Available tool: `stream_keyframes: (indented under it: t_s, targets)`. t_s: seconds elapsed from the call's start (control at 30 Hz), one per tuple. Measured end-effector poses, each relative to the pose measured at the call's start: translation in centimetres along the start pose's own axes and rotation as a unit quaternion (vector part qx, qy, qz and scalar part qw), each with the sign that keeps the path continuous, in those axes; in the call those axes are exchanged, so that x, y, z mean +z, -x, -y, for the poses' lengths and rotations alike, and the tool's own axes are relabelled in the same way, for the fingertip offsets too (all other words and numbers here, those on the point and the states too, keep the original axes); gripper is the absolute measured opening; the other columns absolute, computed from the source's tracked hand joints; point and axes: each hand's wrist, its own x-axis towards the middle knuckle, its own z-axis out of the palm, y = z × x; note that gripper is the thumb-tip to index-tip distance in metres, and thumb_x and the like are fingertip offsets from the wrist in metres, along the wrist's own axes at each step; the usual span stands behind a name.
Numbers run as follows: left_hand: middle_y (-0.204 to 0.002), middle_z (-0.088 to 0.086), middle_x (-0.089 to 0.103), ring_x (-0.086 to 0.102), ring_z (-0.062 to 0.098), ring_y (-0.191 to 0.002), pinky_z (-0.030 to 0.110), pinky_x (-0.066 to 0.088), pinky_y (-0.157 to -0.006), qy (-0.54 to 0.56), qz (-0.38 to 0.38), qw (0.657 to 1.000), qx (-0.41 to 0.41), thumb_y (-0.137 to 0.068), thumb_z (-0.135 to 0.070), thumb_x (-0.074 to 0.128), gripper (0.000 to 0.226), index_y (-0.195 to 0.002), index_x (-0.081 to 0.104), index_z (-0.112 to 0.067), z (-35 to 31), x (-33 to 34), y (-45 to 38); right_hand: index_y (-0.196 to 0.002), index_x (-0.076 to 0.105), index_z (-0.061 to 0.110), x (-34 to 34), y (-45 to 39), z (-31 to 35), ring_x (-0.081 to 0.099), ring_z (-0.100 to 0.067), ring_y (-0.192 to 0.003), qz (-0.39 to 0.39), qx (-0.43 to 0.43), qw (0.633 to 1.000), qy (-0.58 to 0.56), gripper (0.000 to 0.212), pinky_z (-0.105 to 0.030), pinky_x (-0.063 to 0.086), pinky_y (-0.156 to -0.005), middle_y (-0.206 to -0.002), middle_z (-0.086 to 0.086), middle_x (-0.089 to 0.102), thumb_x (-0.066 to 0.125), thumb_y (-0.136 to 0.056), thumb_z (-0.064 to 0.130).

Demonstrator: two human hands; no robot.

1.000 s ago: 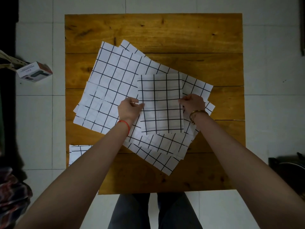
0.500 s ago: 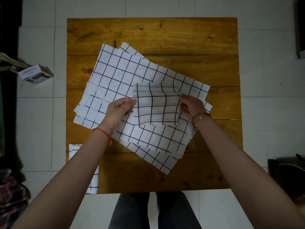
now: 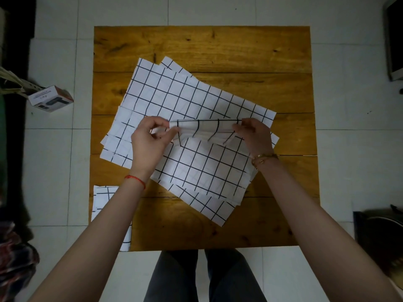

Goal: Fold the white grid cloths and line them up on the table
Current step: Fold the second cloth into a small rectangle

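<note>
both hands were up over the middle of the frame, holding one small folded grid cloth (image 3: 207, 129) between them. the left hand (image 3: 150, 141) pinched its left end, thumb and fingers curled onto the fabric; the right hand (image 3: 254, 135) had its grip clamped on the right end the same way. the cloth was doubled into a narrow band, stretched level between the two hands just above the pile of unfolded grid cloths (image 3: 185, 105), which lay fanned and askew across the centre of the wooden surface (image 3: 218, 46). another folded cloth (image 3: 104, 199) sat at the lower left corner of the surface, partly hidden under the left forearm. on the tiled floor at the left of the frame lay a small cardboard box (image 3: 51, 98).
</note>
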Motion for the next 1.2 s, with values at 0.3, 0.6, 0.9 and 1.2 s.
stream_keyframes:
  t_s: [0.3,0.6,0.9,1.2]
  targets:
    - [-0.083,0.015,0.063,0.064,0.016,-0.084,0.022,0.05,-0.081,0.153,0.064,0.986,-0.015,-0.087,-0.005,0.067,0.015,-0.078,0.055,-0.009,-2.5,-0.7,0.2,-0.078,0.069,0.024,-0.6,0.6,2.3,0.052,0.007,-0.06,0.005,-0.029,0.994,-0.101,0.013,-0.016,0.042,-0.067,-0.058,0.022,0.057,0.063,-0.087,0.017]
    - [-0.083,-0.003,0.054,0.06,0.007,-0.08,0.019,0.056,-0.072,0.134,0.074,0.975,-0.164,-0.082,-0.001,0.071,0.04,-0.119,0.059,-0.013,0.5,0.7,0.3,-0.094,0.066,0.019,0.5,-0.1,0.1,0.056,-0.008,-0.083,-0.006,-0.043,0.999,0.015,0.018,-0.025,0.046,-0.077,-0.081,0.011,0.062,0.07,-0.082,0.031]
    - [-0.085,-0.005,0.051,0.061,-0.008,-0.075,0.017,0.052,-0.066,0.05,0.144,0.964,-0.218,-0.079,0.009,0.069,0.058,-0.129,0.053,-0.016,4.4,1.2,0.1,-0.116,0.061,0.012,1.7,-0.3,-2.9,0.056,-0.012,-0.095,-0.01,0.012,0.991,0.13,0.034,-0.029,0.048,-0.09,-0.102,-0.002,0.062,0.066,-0.083,0.019]
    - [-0.098,-0.001,0.051,0.053,0.014,-0.074,0.016,0.049,-0.068,-0.102,0.141,0.98,-0.092,-0.075,0.002,0.073,0.064,-0.128,0.041,-0.016,6.2,1.7,0.9,-0.108,0.061,0.007,2.7,0.3,-4.4,0.055,-0.012,-0.092,-0.032,-0.012,0.977,0.21,0.023,-0.016,0.043,-0.078,-0.102,-0.005,0.064,0.057,-0.086,0.006]
